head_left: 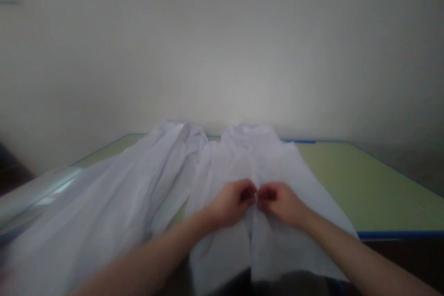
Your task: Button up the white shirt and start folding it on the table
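Observation:
A white garment (229,162), like a shirt, lies spread over a green table (364,185), its collar end toward the wall and its lower end hanging over the near edge. My left hand (231,203) and my right hand (280,203) meet at the front opening in the middle of the cloth. Both have their fingers curled in a pinch on the two front edges of the garment, knuckles nearly touching. Whatever small part they pinch is too blurred to make out.
The table has a blue rim (398,235) along its near right edge and stands against a plain pale wall (222,46). More white cloth (86,212) is heaped over the table's left side. Bare green tabletop shows to the right of the garment.

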`<state>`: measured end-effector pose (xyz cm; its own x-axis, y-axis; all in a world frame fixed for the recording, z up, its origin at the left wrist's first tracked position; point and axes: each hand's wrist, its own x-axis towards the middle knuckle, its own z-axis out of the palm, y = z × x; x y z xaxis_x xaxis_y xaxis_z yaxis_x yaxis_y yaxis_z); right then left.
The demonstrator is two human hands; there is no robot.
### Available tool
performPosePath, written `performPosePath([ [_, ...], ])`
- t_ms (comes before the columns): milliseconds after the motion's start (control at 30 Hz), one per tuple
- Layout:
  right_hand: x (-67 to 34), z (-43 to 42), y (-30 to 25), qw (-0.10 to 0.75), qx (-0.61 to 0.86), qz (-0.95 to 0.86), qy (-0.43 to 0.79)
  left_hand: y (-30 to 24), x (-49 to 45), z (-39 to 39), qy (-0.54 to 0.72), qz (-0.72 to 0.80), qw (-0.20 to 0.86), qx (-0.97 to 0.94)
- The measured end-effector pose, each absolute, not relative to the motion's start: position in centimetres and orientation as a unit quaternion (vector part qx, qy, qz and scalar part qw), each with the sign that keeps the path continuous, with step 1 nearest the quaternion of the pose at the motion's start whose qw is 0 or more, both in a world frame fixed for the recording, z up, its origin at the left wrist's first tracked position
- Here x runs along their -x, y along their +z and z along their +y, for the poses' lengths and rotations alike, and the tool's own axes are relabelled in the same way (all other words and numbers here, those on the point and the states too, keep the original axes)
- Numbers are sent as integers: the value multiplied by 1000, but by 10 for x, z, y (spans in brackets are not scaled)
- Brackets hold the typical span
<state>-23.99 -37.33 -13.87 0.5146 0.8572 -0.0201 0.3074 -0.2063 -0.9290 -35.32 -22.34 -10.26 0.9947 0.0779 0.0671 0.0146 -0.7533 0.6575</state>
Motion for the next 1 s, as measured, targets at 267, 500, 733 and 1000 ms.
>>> performPosePath([
  [267,245,-375,-139,490,750,-388,213,-109,346,-220,51,15,407,-912],
  [500,249,-370,-140,487,755,-411,155,-116,344,-221,40,66,453,-888],
  [733,250,-373,-141,499,744,-417,153,-119,338,-226,49,117,467,-875],
  [1000,247,-371,-139,481,762,-395,179,-123,339,-229,85,102,419,-898],
])
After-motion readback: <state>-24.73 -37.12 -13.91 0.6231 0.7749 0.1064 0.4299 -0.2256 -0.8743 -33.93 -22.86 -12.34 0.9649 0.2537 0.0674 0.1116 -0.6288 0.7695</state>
